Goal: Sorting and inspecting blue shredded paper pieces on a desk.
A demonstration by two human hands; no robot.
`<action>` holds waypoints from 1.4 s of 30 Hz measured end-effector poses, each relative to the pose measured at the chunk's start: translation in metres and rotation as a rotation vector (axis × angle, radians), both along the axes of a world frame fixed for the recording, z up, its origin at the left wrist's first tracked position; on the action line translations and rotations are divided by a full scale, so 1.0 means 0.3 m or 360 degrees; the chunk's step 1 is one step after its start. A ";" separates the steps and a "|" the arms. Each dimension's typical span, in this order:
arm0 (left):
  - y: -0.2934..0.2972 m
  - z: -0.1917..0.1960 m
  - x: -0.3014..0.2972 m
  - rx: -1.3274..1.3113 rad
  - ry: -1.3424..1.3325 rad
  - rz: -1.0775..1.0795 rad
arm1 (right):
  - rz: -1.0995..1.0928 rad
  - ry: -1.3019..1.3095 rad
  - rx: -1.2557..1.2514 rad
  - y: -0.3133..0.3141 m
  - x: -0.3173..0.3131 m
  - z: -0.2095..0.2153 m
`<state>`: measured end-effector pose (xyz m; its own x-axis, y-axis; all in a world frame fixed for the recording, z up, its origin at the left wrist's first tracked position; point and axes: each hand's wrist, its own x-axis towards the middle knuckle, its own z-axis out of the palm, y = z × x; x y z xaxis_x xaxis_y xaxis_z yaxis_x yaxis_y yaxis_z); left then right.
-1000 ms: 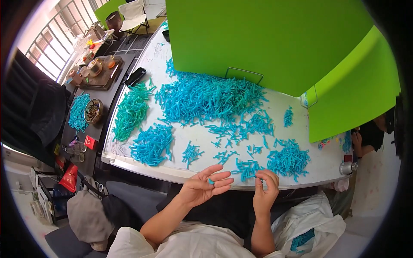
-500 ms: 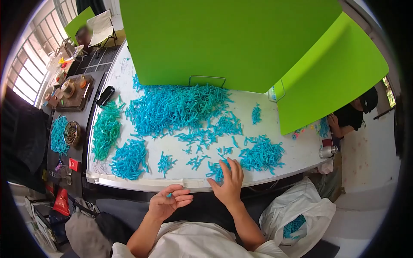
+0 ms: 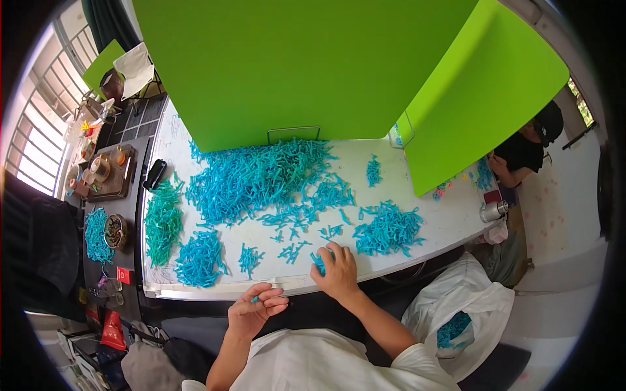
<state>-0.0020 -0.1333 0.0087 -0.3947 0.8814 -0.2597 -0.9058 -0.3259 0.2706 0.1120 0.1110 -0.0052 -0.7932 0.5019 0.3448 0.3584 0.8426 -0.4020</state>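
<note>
My left hand (image 3: 253, 311) is palm up just off the table's front edge, fingers curled, with a small blue plastic strip (image 3: 255, 300) showing between them. My right hand (image 3: 339, 274) is palm down at the front edge, its bent fingers and thumb closed around a few blue strips (image 3: 318, 262), partly hidden under them. Close to it lie a larger heap of blue strips (image 3: 389, 228) on the right and loose clusters (image 3: 293, 251) on the left. A big mound of blue strips (image 3: 254, 179) covers the table's middle.
Upright green panels (image 3: 306, 72) stand behind the mound. On the white table (image 3: 450, 228) at left lie a green heap (image 3: 163, 225), a blue heap (image 3: 199, 259) and a black case (image 3: 155, 174). A white bag (image 3: 486, 306) of strips sits right. Another person (image 3: 528, 153) is behind the right panel.
The view has shifted, so the table sits a little differently. My right hand's fingers have drawn in over the small pile. My left hand keeps its curled pose.
</note>
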 end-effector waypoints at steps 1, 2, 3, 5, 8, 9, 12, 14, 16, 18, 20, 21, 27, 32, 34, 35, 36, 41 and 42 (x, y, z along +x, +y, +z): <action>0.001 -0.001 0.000 -0.0017 -0.0003 0.0008 | 0.0069 0.0002 0.0044 0.019 0.002 -0.020; 0.000 -0.003 0.000 -0.0018 -0.0004 -0.0002 | 0.0137 0.0004 0.0087 0.031 0.007 -0.033; -0.004 -0.007 -0.001 0.0019 -0.0027 0.0002 | 0.0134 0.0002 0.0086 0.037 0.004 -0.024; -0.012 -0.010 -0.001 0.0056 -0.0052 0.0002 | 0.0240 0.0004 0.0185 0.043 0.000 -0.004; -0.010 -0.012 0.001 0.0011 -0.0034 0.0017 | 0.0311 0.0040 0.0169 0.051 0.007 0.005; -0.011 -0.013 0.003 -0.0004 -0.0036 0.0030 | 0.0310 0.0039 0.0169 0.052 0.008 0.000; -0.008 -0.007 0.006 -0.0067 -0.0036 0.0052 | 0.0326 -0.0053 0.0182 0.057 0.009 -0.020; 0.004 0.001 0.007 -0.0115 -0.0034 0.0056 | 0.0316 0.0042 0.0096 0.064 0.004 -0.023; 0.020 0.011 0.004 -0.0135 -0.0014 0.0064 | 0.0166 0.0154 -0.0109 0.072 -0.003 -0.023; 0.025 0.017 0.008 -0.0142 -0.0027 0.0052 | 0.0007 0.0267 -0.0304 0.084 -0.006 -0.017; 0.028 0.005 0.008 -0.0142 -0.0041 0.0033 | -0.0166 0.0607 -0.0691 0.104 0.001 -0.003; 0.018 0.000 0.006 -0.0128 -0.0005 0.0046 | -0.0184 0.0604 -0.0683 0.109 0.015 0.011; 0.036 0.016 0.022 -0.0169 0.0032 0.0049 | -0.0941 0.1250 -0.2112 0.256 0.118 0.161; 0.024 0.041 0.020 -0.0383 0.0049 0.0117 | -0.1159 0.0796 -0.1000 0.624 0.330 0.105; 0.015 0.025 0.015 -0.0340 0.0046 0.0081 | -0.1199 0.0417 -0.0563 0.701 0.369 0.073; 0.016 0.024 0.015 -0.0325 0.0066 0.0071 | -0.1147 0.0249 -0.0300 0.728 0.387 0.046; 0.012 0.022 0.015 -0.0319 0.0087 0.0076 | -0.1075 0.0079 -0.0049 0.739 0.383 0.044; -0.006 0.019 0.015 -0.0295 0.0067 0.0107 | -0.1124 0.0006 -0.0317 0.759 0.362 0.114; -0.012 0.018 0.017 -0.0275 0.0072 0.0118 | -0.1129 -0.0094 -0.0509 0.752 0.359 0.155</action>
<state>0.0030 -0.1368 0.0140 -0.4716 0.7931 -0.3854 -0.8667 -0.3364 0.3683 0.2197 0.3364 0.0412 -0.2582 0.9639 0.0651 0.7966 0.2505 -0.5501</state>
